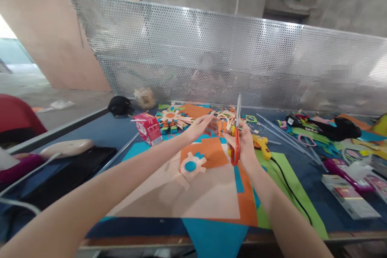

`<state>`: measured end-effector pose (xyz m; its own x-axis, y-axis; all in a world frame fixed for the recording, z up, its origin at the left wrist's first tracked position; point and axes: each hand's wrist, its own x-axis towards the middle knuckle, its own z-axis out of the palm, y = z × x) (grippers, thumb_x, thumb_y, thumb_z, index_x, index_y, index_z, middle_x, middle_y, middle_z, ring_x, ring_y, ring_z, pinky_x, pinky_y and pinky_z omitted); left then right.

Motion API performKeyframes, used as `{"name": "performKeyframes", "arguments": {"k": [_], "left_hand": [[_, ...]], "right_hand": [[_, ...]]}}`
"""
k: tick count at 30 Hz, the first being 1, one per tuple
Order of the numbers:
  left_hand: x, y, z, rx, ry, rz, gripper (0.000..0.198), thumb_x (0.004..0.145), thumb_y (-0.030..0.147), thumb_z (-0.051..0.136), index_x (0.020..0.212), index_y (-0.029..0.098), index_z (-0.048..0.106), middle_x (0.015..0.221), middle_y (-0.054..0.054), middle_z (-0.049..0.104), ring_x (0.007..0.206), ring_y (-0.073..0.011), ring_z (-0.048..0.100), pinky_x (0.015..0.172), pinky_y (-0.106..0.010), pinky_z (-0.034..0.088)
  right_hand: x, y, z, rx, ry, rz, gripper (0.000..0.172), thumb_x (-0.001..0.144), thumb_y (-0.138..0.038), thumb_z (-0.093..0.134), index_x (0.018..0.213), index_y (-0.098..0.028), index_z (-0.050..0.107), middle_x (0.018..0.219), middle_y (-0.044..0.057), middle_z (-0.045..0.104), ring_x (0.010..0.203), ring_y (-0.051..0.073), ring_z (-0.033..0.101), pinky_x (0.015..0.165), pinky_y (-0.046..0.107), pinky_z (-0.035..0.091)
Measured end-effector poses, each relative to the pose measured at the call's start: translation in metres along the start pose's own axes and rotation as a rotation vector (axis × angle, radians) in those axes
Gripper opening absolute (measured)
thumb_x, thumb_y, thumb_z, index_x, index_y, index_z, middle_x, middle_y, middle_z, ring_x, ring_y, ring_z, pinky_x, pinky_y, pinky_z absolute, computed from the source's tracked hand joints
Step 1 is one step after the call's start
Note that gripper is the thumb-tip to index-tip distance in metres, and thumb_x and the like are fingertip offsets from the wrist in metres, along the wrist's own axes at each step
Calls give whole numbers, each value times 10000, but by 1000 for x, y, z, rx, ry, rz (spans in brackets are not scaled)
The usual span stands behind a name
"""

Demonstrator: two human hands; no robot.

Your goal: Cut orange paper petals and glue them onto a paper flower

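Note:
My right hand point(245, 145) holds a pair of scissors point(236, 141) with red-orange handles, the blades pointing up and away from me. My left hand point(203, 124) reaches over the paper pile with fingers stretched out; its fingertips are smeared by motion. Between the hands is a small orange cut piece point(223, 127); I cannot tell whether either hand touches it. Below them, a pale peach flower with a blue centre point(190, 166) lies on peach and orange sheets point(216, 154). Beyond the left hand lies another flower with an orange centre point(170, 115).
A yellow glue gun point(263, 146) with a black cord lies on a green sheet point(298, 181) at right. A pink carton point(148, 129) stands at left. Coloured scraps and clear sticks point(286, 137) are spread behind. A perforated metal screen point(181, 48) borders the table's far side.

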<state>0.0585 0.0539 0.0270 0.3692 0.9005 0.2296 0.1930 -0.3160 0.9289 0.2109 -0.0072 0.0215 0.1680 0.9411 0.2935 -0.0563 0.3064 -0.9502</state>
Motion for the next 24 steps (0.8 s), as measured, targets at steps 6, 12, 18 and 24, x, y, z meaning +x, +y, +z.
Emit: {"name": "performKeyframes", "arguments": {"k": [6,12,18,24], "left_hand": [[-87,22,0,-264,34,-81,407,681,518,686,818,145,598,748,-31,646,658,-116,600,586,-224,480],[-101,21,-4,-210,131,-76,279,657,394,727,699,150,599,679,0,637,530,-78,546,529,-215,473],[-106,15,-2,-344,141,-114,201,663,300,725,718,138,619,665,6,642,531,-69,564,523,-188,486],[-109,7,3,-414,136,-117,179,653,220,733,718,127,596,660,11,636,563,-68,595,516,-156,487]], "right_hand": [[-29,-9,18,104,-173,161,591,505,-322,773,945,-248,385,600,-121,542,337,59,436,350,205,365],[-46,-14,24,29,-282,218,605,529,-277,776,1001,-234,400,658,-91,576,369,53,446,369,198,348],[-51,-9,26,-13,-221,188,548,542,-257,777,986,-221,457,647,-84,569,427,51,466,401,181,361],[-56,-2,25,-16,-191,137,474,610,-220,732,1022,-263,501,639,-93,578,381,43,452,367,177,375]]}}
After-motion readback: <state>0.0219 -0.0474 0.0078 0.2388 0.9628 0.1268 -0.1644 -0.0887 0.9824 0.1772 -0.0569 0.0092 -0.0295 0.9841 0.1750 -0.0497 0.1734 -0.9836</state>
